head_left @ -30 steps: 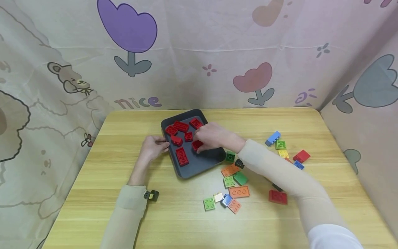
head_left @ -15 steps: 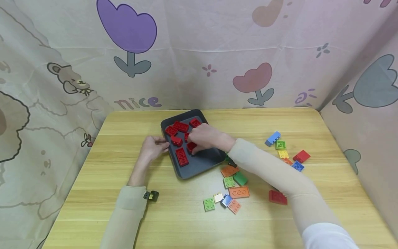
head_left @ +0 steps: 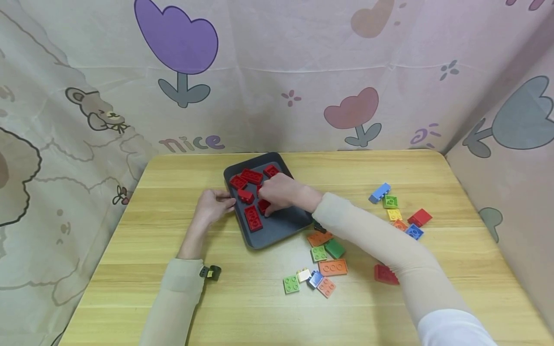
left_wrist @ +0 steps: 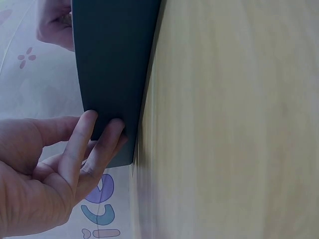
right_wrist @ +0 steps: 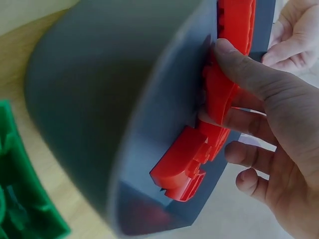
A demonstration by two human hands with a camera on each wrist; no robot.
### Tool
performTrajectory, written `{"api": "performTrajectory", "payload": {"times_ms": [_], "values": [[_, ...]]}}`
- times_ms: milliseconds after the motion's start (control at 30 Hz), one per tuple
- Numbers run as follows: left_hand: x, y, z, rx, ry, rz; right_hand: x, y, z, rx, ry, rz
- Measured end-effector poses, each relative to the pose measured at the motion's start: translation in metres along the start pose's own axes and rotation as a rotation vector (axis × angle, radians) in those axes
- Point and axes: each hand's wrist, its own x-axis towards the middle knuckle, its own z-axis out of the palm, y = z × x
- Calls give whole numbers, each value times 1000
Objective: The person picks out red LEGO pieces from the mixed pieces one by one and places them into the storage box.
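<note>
A dark grey tray (head_left: pixel 283 223) lies at an angle on the table with several red toy building bricks in it. At its left side my left hand (head_left: pixel 211 206) holds the edge, fingertips (left_wrist: pixel 115 127) against the outer wall. My right hand (head_left: pixel 281 191) reaches over the tray and pinches a red brick (right_wrist: pixel 218 94) between thumb and fingers, low inside the tray. Close to that brick lie a long red brick (head_left: pixel 253 218) and a smaller one (head_left: pixel 245 195). The right hand partly covers another red brick behind it.
Right of the tray lie loose bricks: orange (head_left: pixel 333 267), green (head_left: pixel 334 248), light green (head_left: pixel 291 284) and blue (head_left: pixel 315 278). Farther right are a blue brick (head_left: pixel 379 192), a yellow one (head_left: pixel 394 215) and red ones (head_left: pixel 420 217). A patterned cloth (head_left: pixel 268 110) hangs behind the table.
My right hand has moved left within the tray, bringing the pinched red brick nearer the long red one. The left hand and the tray have stayed put.
</note>
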Motion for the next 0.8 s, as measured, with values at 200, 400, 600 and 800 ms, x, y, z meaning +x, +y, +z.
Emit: {"api": "performTrajectory", "payload": {"times_ms": [200,400,600,800], "values": [[1,-1,0,-13,-3,-7,5,-3,1,-21,-14,-6],[1,-1,-1,-19,-5,-9,8,-4,2,-24,-26,-8],[0,-1,-1,-14,-4,-7,9,-6,2,-34,-27,-7],[0,0,-1,-11,-2,-6,9,-7,3,-47,-24,-5]]}}
